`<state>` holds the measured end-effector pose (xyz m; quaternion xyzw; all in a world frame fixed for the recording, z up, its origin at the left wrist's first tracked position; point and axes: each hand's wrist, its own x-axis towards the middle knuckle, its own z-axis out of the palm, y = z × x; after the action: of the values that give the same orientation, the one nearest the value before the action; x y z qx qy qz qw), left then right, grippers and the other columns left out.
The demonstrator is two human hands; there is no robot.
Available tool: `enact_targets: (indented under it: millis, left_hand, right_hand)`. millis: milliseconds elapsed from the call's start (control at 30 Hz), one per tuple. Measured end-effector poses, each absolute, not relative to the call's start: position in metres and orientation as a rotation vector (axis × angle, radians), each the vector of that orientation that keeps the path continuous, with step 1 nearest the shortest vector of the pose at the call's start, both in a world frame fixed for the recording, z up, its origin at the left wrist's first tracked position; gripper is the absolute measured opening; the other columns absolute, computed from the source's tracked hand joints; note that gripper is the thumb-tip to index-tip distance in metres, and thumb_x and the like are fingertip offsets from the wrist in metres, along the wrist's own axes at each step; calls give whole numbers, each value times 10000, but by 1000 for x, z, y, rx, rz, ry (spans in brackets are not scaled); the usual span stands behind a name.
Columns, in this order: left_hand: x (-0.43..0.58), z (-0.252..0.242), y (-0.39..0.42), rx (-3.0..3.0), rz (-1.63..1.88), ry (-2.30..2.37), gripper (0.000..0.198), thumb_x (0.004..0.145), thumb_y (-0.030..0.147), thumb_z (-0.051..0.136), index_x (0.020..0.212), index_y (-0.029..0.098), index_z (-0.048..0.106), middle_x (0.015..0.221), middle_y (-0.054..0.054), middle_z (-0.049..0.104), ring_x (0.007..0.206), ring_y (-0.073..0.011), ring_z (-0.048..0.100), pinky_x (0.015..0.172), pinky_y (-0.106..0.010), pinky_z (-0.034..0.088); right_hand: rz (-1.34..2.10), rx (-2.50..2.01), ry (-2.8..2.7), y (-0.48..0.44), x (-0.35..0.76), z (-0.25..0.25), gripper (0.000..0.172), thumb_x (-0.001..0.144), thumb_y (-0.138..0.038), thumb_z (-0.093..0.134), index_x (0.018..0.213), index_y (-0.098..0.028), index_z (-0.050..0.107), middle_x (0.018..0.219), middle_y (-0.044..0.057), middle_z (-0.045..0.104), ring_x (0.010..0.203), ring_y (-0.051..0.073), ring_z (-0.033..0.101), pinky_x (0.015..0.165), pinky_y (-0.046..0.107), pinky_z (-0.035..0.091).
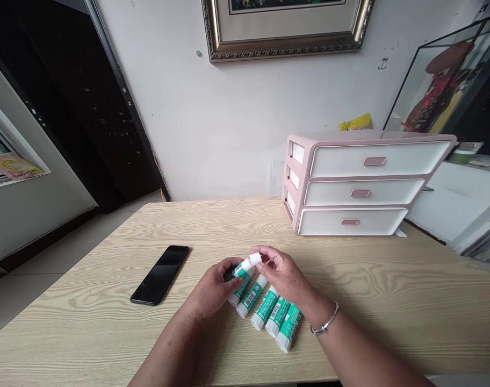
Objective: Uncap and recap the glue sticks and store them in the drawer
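Right of the black smartphone point(160, 275), the left hand point(210, 285) curls its fingers point(229, 263) around 1 green-labelled white tube point(243, 268), held just above the table, while the right hand point(281, 274) pinches the tube's white end between thumb and fingertips point(258, 251). Farther right of the phone, 5 matching tubes point(268, 307) lie side by side on the pale wood table point(87, 317), the leftmost partly under the left hand.

One head-worn view, from above and just behind the left hand point(210, 287) and right hand point(283, 274), tilted forward and down over the worktop point(369, 290), close on the forearms at bottom centre, reaching the wall point(221, 123) at upper centre.
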<state>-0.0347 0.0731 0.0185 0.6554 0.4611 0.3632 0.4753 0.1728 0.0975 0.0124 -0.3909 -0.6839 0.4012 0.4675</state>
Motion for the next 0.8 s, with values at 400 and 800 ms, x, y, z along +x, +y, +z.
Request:
enact_targets:
  millis: [400, 800]
  left_hand:
    - [-35, 16, 72, 1561, 926, 1065, 406, 891, 375, 656, 1247, 182, 647, 1089, -76, 698, 934, -200, 621, 800, -291, 494]
    - [-34, 15, 72, 1611, 904, 1053, 382, 909, 384, 640, 1239, 192, 649, 1114, -77, 704, 940, -199, 626, 786, -279, 488]
  right_hand:
    - [946, -945, -1728, 96, 172, 13, 375, 870, -240, 587, 1231, -184, 671, 1075, 77, 725, 884, 175, 656, 744, 295, 536]
    - [919, -893, -1806, 90, 172, 14, 418, 903, -220, 555, 1311, -207, 643, 1134, 63, 734, 968, 184, 679, 880, 339, 552]
